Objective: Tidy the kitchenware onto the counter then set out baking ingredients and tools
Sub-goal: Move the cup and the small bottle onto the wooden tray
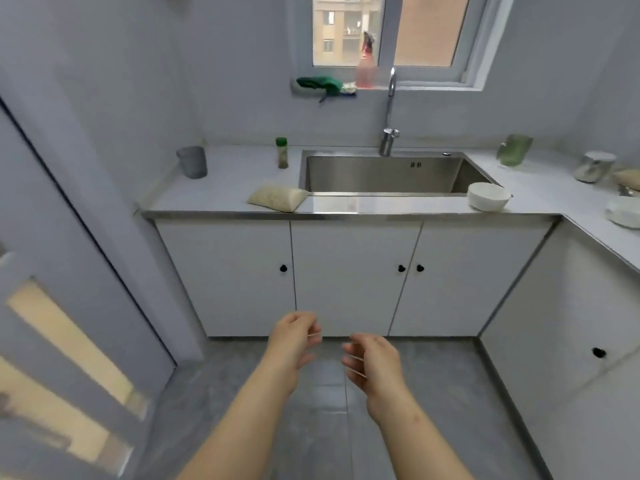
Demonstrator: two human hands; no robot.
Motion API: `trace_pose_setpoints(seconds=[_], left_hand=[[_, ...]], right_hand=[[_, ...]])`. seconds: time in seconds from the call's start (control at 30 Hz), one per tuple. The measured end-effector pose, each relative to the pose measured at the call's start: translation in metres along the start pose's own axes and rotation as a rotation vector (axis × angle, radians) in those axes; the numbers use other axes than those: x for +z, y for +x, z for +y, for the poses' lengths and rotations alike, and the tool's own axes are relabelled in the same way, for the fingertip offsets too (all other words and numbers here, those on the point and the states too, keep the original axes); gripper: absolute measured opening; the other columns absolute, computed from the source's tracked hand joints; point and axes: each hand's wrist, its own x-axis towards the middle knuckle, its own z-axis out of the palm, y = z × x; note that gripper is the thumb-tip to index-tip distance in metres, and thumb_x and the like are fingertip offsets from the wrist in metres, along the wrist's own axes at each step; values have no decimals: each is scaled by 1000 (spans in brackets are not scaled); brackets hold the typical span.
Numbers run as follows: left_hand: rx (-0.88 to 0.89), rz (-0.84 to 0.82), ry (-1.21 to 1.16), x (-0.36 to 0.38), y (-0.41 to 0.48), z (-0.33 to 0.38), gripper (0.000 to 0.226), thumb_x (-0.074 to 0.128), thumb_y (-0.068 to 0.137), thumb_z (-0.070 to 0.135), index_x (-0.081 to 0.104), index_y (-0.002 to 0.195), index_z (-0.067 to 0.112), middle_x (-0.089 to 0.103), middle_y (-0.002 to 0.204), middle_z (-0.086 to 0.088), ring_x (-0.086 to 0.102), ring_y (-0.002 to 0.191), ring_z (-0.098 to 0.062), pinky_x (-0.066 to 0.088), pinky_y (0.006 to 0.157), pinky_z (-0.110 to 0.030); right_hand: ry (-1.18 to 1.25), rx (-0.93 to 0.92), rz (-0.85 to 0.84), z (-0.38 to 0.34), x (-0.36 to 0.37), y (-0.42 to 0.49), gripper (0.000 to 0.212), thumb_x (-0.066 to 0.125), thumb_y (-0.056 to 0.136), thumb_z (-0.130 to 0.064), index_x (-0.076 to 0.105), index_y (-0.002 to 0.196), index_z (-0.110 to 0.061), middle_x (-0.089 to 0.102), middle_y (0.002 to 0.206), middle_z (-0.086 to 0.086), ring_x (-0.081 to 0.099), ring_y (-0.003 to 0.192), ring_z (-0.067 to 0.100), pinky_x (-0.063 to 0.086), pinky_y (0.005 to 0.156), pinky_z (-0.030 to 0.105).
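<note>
- Two empty hands, left hand (pixel 294 341) and right hand (pixel 374 362), hang loosely curled, gripping nothing.
- Well beyond the left hand, a soft grain bag (pixel 278 199) lies on the counter (pixel 228 181); likely floppy, best scooped from beneath.
- Beyond the right hand, a white bowl (pixel 488 195), contents unseen, looks breakable; take its rim.

At three o'clock the edge cuts off a white dish (pixel 625 212) and a tan packet (pixel 628 177); at eight o'clock, a blurred door (pixel 69 341).
</note>
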Motion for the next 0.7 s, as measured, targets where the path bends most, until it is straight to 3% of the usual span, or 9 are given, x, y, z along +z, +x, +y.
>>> trace_pose_setpoints(seconds=[0.1,0.33,0.7], left_hand=[[1,52,-35,-22,35,18,14,47,94,16,53,82,19,58,83,1,58,81,-12,41,85,-33],[35,150,-59,-34,145,79,17,47,95,17,52,79,19,58,82,2,58,80,-12,40,81,-31],[80,224,-49,-27,291,184,11,48,96,21,57,97,16,60,91,-1,59,90,-15,45,82,-32]], right_hand=[[-45,13,-59,-9,40,31,14,49,92,-9,52,79,-14,58,70,4,48,56,14,35,54,24],[-102,-6,-164,-63,111,133,15,47,93,-10,53,80,-13,57,73,4,50,59,15,38,55,25],[-191,-33,-213,-163,206,268,13,47,92,-9,54,83,-12,57,73,5,50,61,15,41,57,24]])
